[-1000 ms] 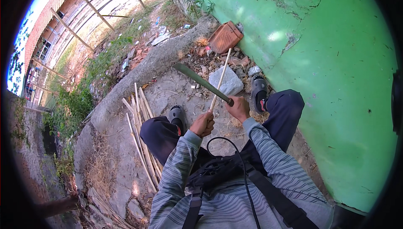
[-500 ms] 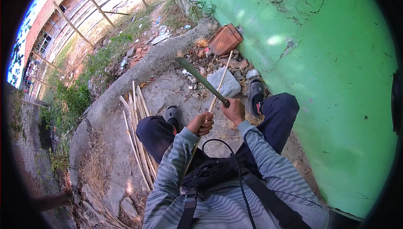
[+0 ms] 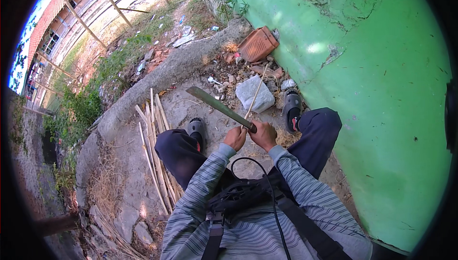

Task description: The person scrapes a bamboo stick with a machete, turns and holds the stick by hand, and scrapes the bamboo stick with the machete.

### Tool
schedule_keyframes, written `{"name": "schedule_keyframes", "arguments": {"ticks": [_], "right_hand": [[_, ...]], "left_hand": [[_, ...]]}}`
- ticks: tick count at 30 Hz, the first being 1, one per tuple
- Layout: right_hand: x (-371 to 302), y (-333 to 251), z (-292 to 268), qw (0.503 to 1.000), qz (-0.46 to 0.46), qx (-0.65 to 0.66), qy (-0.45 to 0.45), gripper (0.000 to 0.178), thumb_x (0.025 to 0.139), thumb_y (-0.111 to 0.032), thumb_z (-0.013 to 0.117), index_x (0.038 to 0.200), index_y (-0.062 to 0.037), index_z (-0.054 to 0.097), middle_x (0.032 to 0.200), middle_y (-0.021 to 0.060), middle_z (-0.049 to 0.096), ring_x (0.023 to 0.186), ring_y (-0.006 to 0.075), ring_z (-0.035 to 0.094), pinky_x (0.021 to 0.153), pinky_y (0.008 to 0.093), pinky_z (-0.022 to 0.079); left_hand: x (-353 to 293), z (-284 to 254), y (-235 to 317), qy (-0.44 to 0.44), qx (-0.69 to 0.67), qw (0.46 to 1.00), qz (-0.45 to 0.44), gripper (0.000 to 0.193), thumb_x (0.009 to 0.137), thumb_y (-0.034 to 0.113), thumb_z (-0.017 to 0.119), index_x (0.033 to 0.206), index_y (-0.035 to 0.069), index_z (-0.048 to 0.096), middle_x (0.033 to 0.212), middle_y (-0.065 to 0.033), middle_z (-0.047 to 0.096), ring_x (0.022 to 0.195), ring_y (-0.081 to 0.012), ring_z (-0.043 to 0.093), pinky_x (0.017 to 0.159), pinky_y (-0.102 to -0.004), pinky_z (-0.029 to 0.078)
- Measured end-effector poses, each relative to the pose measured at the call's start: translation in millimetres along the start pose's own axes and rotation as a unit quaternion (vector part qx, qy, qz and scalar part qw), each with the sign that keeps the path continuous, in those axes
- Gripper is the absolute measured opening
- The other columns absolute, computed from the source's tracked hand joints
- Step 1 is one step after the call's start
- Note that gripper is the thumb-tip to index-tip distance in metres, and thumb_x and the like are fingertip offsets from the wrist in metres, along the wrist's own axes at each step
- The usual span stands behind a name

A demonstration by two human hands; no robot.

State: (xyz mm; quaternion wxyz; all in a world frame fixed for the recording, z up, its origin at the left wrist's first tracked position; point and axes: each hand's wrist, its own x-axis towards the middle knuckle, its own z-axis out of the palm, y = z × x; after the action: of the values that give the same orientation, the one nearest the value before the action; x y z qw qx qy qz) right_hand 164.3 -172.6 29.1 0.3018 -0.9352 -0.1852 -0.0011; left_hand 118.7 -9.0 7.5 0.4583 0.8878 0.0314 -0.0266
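My right hand is closed round the handle of a machete, whose long dark blade points up and to the left. My left hand is closed on a thin pale bamboo strip. The strip leans away from me, its far part passing over a whitish stone block. Near the handle the blade crosses the strip, close to my left fingers. Both hands sit side by side between my knees; whether they touch is hard to tell. My left hand and body hide the strip's near part.
A bundle of pale bamboo strips lies on the ground by my left leg. An orange-brown roof tile leans at the green wall on my right. Rubble lies around the block. A low concrete kerb curves along the left.
My left hand has moved up and right, closer to the right hand. The machete has swung left and its blade lies flatter. The strip's far end has come down slightly.
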Motion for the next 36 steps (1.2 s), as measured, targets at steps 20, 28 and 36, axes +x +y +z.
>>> {"name": "schedule_keyframes", "arguments": {"ticks": [20,28,36], "right_hand": [[18,15,5,0.992,0.091,0.084,-0.007,0.025,0.08,-0.03,0.074,0.087,-0.0061,0.073,0.081,0.0222,0.07,0.08,0.0449,0.069,0.07,0.0518,0.055],[4,-7,-3,0.992,0.068,0.048,-0.095,0.021,0.081,-0.032,0.073,0.09,-0.0139,0.077,0.086,0.0195,0.073,0.084,0.0432,0.071,0.076,0.0539,0.057],[11,24,9,0.987,0.124,0.097,-0.021,0.023,0.081,-0.031,0.074,0.09,-0.0095,0.075,0.084,0.0208,0.072,0.084,0.0421,0.071,0.073,0.0511,0.057]], "left_hand": [[-20,1,18,0.068,0.191,0.979,-0.037,0.026,0.1,0.028,0.055,0.097,0.002,0.059,0.073,-0.0274,0.067,0.071,-0.049,0.067,0.064,-0.0625,0.051],[-8,-12,11,0.035,0.065,0.996,-0.048,0.035,0.099,0.031,0.058,0.1,-0.004,0.064,0.083,-0.0325,0.067,0.08,-0.0529,0.066,0.078,-0.0613,0.052],[-11,2,4,0.033,0.104,0.994,-0.021,0.034,0.098,0.026,0.057,0.09,-0.006,0.062,0.082,-0.0338,0.065,0.08,-0.0534,0.065,0.074,-0.0602,0.05]]}}
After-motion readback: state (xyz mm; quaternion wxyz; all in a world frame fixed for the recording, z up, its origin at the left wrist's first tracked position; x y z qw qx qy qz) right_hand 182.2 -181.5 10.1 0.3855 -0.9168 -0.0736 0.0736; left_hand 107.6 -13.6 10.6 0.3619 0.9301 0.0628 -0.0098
